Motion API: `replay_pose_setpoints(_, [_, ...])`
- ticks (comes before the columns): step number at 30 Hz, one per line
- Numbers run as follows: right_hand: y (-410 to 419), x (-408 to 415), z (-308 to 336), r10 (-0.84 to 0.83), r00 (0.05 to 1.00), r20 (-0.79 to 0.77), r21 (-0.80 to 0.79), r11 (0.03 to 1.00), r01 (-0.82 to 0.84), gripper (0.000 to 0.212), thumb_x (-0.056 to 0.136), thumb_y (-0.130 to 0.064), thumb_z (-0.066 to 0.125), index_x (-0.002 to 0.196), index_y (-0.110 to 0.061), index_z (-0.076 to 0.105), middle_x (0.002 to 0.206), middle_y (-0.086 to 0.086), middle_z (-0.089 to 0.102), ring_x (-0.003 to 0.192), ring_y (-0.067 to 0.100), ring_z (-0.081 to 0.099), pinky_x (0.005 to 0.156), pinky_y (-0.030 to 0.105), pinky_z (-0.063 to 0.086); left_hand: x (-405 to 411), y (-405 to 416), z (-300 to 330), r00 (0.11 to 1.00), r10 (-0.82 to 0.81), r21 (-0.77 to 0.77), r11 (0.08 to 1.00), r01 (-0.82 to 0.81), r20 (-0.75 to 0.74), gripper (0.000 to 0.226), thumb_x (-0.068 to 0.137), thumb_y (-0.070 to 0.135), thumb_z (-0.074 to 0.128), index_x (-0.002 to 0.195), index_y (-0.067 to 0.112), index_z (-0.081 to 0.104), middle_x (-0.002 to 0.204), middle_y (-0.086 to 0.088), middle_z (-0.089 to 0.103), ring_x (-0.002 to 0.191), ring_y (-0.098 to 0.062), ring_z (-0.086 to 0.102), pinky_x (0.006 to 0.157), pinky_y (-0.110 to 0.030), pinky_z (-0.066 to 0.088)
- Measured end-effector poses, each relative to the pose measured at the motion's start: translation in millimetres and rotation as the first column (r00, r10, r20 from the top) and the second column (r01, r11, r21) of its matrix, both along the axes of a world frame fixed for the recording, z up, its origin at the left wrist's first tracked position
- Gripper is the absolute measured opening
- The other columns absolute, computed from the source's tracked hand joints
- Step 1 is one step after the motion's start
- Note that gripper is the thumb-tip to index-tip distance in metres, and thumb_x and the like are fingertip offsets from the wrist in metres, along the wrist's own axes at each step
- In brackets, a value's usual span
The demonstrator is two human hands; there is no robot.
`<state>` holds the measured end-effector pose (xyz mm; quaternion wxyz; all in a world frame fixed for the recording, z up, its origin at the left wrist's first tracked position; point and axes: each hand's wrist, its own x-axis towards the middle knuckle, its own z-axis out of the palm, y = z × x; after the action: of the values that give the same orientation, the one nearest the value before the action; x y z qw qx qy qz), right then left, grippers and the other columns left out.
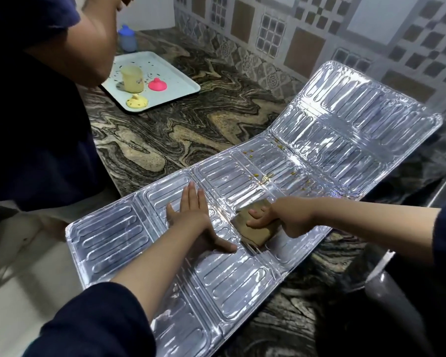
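A long silver embossed foil splash panel (242, 287) lies across the marbled countertop (191, 124), its far right section bent upward against the tiled wall. My left hand (193, 222) lies flat on the panel, fingers straight, thumb spread. My right hand (276, 217) grips a tan sponge pad (252, 230) and presses it on the panel just right of the left hand. Small yellow-brown stains (265, 177) dot the panel beyond the sponge.
Another person in dark clothes (36, 99) stands at the left, arm raised. A pale tray (175, 81) at the back holds a yellowish cup (132, 78), a pink lid (157, 84) and a yellow lid (137, 101). A blue bottle (127, 38) stands behind. A sink edge (443, 189) lies at right.
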<state>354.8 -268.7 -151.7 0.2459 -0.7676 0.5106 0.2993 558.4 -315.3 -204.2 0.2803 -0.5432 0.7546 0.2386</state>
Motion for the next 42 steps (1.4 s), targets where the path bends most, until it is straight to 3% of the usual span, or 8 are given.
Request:
replay_pose_setpoints(5, [13,-10,7,-0.070,0.997,0.019,0.087,0.994,0.068,0.084,0.066,0.007,0.043,0.136,-0.041,0.046,0.146,-0.011,0.045,0.127,0.014,0.051,0.104,0.025,0.040,1,1,-1,1.000,-0.013,-0.006,1.000,0.013,0.001,0.170,0.030,0.094,0.059,0.134,0.007,-0.042,0.131,-0.013,-0.057,0.130,-0.029,-0.045,0.109,-0.066,-0.008])
replay_pose_setpoints(12, [25,-11,22,-0.100,0.993,-0.061,0.236,0.965,0.112,0.070,0.070,0.005,0.046,0.129,-0.030,0.058,0.107,0.003,0.068,0.091,0.011,0.055,0.067,0.014,0.039,2,1,0,1.000,-0.009,-0.002,1.000,0.009,-0.015,0.168,0.033,0.093,0.061,0.136,0.007,-0.041,0.135,-0.012,-0.056,0.131,-0.028,-0.044,0.109,-0.066,-0.007])
replay_pose_setpoints(18, [34,-22,14,-0.173,0.975,-0.140,0.282,0.937,0.206,0.045,0.079,0.001,0.053,0.119,-0.013,0.067,0.063,-0.017,0.068,0.050,-0.019,0.048,0.051,0.000,0.032,3,1,-1,1.000,-0.007,0.000,1.000,0.007,-0.013,0.168,0.032,0.094,0.060,0.135,0.009,-0.042,0.132,-0.011,-0.057,0.130,-0.028,-0.045,0.110,-0.065,-0.007])
replay_pose_setpoints(21, [33,-24,15,-0.166,0.974,-0.153,0.307,0.929,0.207,0.029,0.081,-0.006,0.065,0.110,-0.007,0.070,0.078,-0.013,0.075,0.046,-0.015,0.047,0.047,-0.001,0.032,3,1,-1,1.000,-0.011,0.006,1.000,0.011,-0.020,0.168,0.031,0.094,0.060,0.135,0.009,-0.042,0.132,-0.011,-0.057,0.130,-0.028,-0.045,0.109,-0.066,-0.008])
replay_pose_setpoints(26, [20,-28,32,-0.291,0.941,-0.175,0.232,0.916,0.326,0.024,0.080,0.007,0.046,0.077,-0.004,0.067,0.035,-0.016,0.051,0.035,-0.004,0.044,0.038,0.010,0.033,5,2,0,0.999,-0.021,0.005,1.000,0.021,-0.039,0.169,0.031,0.094,0.060,0.136,0.008,-0.041,0.134,-0.011,-0.056,0.131,-0.028,-0.045,0.110,-0.066,-0.008])
replay_pose_setpoints(31, [-7,-35,69,-0.361,0.931,-0.059,0.149,0.919,0.366,0.029,0.071,0.001,0.049,0.056,-0.022,0.058,0.038,-0.015,0.052,0.039,-0.004,0.045,0.044,0.017,0.037,11,4,1,0.999,-0.021,0.018,1.000,0.022,-0.028,0.168,0.033,0.091,0.064,0.137,0.009,-0.041,0.135,-0.010,-0.056,0.131,-0.028,-0.044,0.111,-0.065,-0.007])
replay_pose_setpoints(36, [-38,-25,86,-0.440,0.886,0.145,-0.017,0.894,0.447,0.031,0.075,0.004,0.056,0.078,-0.025,0.064,0.061,-0.013,0.060,0.053,-0.005,0.055,0.052,0.014,0.045,25,7,4,0.996,-0.063,0.017,0.998,0.062,0.060,0.165,0.040,0.087,0.067,0.138,0.007,-0.038,0.139,-0.013,-0.050,0.134,-0.031,-0.040,0.109,-0.064,-0.010])
replay_pose_setpoints(42, [-89,15,54,-0.369,0.830,0.418,-0.317,0.797,0.514,0.039,0.081,0.000,0.056,0.113,-0.019,0.068,0.097,0.004,0.068,0.092,0.021,0.061,0.074,0.027,0.047,25,3,10,0.998,-0.037,0.039,0.999,0.035,0.055,0.162,0.046,0.083,0.069,0.137,0.001,-0.036,0.138,-0.020,-0.049,0.130,-0.039,-0.042,0.109,-0.062,-0.015])
